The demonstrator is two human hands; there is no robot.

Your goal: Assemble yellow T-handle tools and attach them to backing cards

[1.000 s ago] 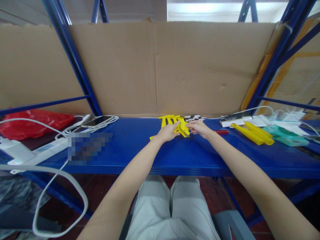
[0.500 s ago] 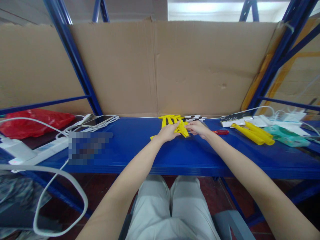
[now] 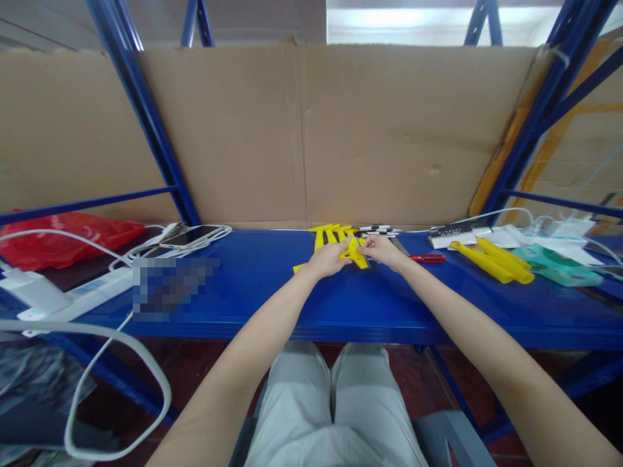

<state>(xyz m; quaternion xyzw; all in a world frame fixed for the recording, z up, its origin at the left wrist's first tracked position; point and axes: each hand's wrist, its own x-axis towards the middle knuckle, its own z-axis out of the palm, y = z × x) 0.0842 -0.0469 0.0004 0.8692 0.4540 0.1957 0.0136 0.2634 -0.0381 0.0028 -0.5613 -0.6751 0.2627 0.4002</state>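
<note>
My left hand [image 3: 329, 259] is closed on a small yellow plastic piece [image 3: 356, 254] with splayed arms and small holes. The piece is held just above the blue tabletop [image 3: 263, 285]. At its right side, my right hand [image 3: 381, 251] is closed in a pinch; whatever its fingertips hold is too small to make out. Behind my hands lie several yellow T-shaped parts [image 3: 331, 232] with dark sections. Several black-and-white pieces [image 3: 380, 230] sit just right of them. A red-handled tool [image 3: 428, 258] lies to the right of my right hand.
Two yellow tubes [image 3: 491, 261] and a teal plastic bag [image 3: 559, 264] lie at the right. A red bag [image 3: 73, 237], coiled white cable [image 3: 214, 235] and a power strip [image 3: 97, 290] are at the left. Cardboard [image 3: 389, 130] stands behind the table between blue posts.
The yellow piece is tilted slightly differently between my hands. My right hand has shifted only a little; the rest is the same.
</note>
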